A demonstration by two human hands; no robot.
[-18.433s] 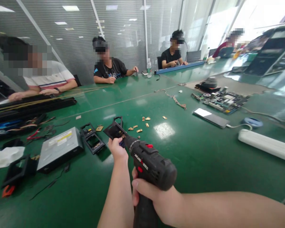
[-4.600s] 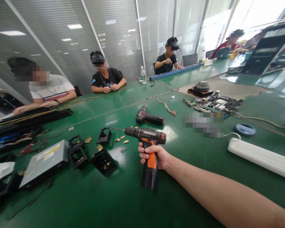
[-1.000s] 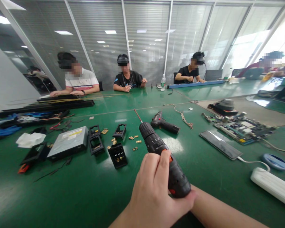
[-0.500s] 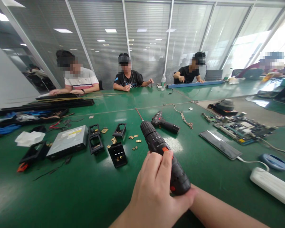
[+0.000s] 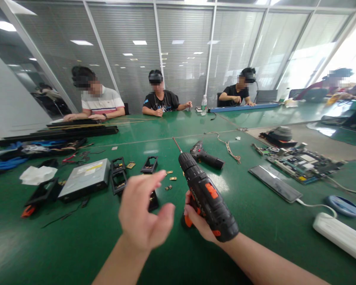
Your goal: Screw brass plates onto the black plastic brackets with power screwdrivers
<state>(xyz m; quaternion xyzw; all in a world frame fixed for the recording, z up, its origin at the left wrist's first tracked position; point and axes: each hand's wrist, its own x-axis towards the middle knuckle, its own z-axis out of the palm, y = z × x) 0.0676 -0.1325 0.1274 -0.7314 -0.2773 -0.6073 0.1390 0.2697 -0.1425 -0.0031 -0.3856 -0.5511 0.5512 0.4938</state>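
One green table (image 5: 77, 245) spans the scene, with a motherboard (image 5: 307, 160) on the far right and a silver optical drive (image 5: 87, 178) on the left. Near the middle, the person's right hand (image 5: 197, 217) is wrapped around the grip of a black-and-orange cordless drill (image 5: 209, 198), its long bit (image 5: 177, 145) slanting up toward the far left (whether a finger presses the trigger cannot be told). A second drill (image 5: 209, 157) lies on its side just beyond it.

The left hand (image 5: 141, 215) is off the tool and empty, fingers raised and thumb spread away from them, so the right hand alone bears the drill. It partly covers a black holder (image 5: 154, 202); contact between them cannot be judged. An upright-sided black frame (image 5: 148, 171) sits just past the fingers. Smallest of all, brass plates (image 5: 173, 178) and tiny brass pieces (image 5: 168, 187) lie between the left hand and the drill's far end.
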